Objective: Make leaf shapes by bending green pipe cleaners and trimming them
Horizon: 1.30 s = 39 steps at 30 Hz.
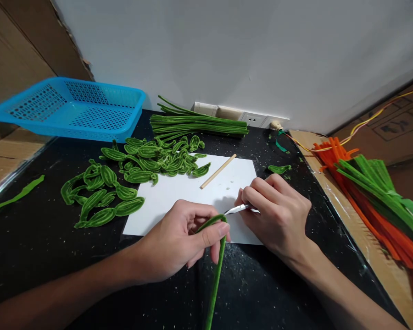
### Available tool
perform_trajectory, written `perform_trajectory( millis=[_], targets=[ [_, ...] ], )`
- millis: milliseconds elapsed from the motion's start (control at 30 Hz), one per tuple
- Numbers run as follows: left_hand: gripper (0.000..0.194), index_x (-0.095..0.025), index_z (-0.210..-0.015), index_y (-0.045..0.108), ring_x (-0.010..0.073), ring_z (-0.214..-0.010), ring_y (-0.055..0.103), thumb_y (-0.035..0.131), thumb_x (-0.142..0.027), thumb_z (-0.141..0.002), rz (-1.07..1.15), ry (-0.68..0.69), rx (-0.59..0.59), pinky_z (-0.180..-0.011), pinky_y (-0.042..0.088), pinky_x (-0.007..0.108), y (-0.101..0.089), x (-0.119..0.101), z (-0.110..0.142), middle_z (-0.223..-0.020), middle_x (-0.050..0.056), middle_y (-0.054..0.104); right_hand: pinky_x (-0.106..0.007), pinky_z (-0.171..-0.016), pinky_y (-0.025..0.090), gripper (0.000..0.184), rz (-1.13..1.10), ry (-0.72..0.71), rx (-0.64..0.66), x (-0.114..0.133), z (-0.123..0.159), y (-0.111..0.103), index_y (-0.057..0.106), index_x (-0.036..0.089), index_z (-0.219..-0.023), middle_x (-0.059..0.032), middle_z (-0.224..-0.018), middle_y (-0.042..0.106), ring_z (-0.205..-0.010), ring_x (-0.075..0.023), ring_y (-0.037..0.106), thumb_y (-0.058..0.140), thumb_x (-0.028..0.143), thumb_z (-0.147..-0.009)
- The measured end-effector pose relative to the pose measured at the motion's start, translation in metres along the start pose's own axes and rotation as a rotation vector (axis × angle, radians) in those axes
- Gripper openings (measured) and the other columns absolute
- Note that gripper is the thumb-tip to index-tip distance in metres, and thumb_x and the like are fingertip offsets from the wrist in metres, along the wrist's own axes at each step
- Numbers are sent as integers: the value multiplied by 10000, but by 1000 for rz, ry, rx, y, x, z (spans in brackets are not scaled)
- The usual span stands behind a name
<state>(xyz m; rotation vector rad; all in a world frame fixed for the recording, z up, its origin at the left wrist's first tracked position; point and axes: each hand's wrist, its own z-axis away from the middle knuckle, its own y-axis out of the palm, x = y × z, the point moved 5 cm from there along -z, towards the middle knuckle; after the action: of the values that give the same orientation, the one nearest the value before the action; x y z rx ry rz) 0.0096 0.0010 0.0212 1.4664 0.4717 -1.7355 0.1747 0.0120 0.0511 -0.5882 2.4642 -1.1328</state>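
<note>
My left hand [174, 236] pinches green pipe cleaners [216, 284] between thumb and fingers. They fold over at the fingertips, and a long tail hangs down toward the front edge of the view. My right hand [280, 213] is closed around small scissors [239, 209], whose handles are mostly hidden by the fingers. The metal tip reaches the bend of the pipe cleaners, though I cannot tell if it is cutting. Under both hands lies a white sheet [192, 197]. Shaped green pipe cleaner leaves [151, 158] are heaped beyond my left hand, partly on the sheet.
A wooden stick [218, 172] lies across the sheet. Behind it rests a bundle of straight green pipe cleaners [199, 124]. The blue basket [134, 114] stands back left. One leaf [279, 169] lies beyond my right hand. Orange stems [365, 215] and green stems [382, 183] lie right, near a yellow cable [358, 133].
</note>
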Motion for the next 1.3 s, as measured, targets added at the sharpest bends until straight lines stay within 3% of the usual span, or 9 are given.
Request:
perform_trajectory(
  millis=[267, 567, 1167, 1300],
  targets=[
    [237, -136, -877, 699, 17, -436, 451, 666, -322, -1019, 32, 13, 29, -415, 317, 141, -1, 5, 3, -712, -5, 692, -319, -567, 294, 273, -20, 20, -15, 0, 0, -1, 503, 219, -647, 25, -613, 549, -663, -168, 416, 590, -12, -764],
    [325, -130, -920, 722, 30, -460, 463, 633, -419, -1037, 37, -10, 61, -436, 326, 162, 2, 1, 5, -705, 10, 689, -321, -553, 294, 297, -64, 34, -35, -1, 2, -7, 498, 219, -639, 25, -580, 543, -625, -159, 399, 584, -5, -814],
    [342, -125, -918, 760, 66, -478, 465, 655, -437, -1013, -70, -52, 9, -471, 345, 210, -1, 2, 8, -661, 21, 673, -324, -535, 276, 298, -104, 34, -41, 0, 2, -9, 497, 219, -636, 32, -567, 540, -591, -151, 375, 562, -9, -817],
    [311, -142, -902, 740, 45, -463, 443, 659, -420, -1014, -40, -26, 12, -446, 318, 184, 0, 1, 6, -652, -5, 651, -308, -520, 302, 229, -269, 161, 14, -5, 0, -6, 493, 224, -675, 32, -602, 527, -559, -129, 410, 620, 92, -813]
  ],
)
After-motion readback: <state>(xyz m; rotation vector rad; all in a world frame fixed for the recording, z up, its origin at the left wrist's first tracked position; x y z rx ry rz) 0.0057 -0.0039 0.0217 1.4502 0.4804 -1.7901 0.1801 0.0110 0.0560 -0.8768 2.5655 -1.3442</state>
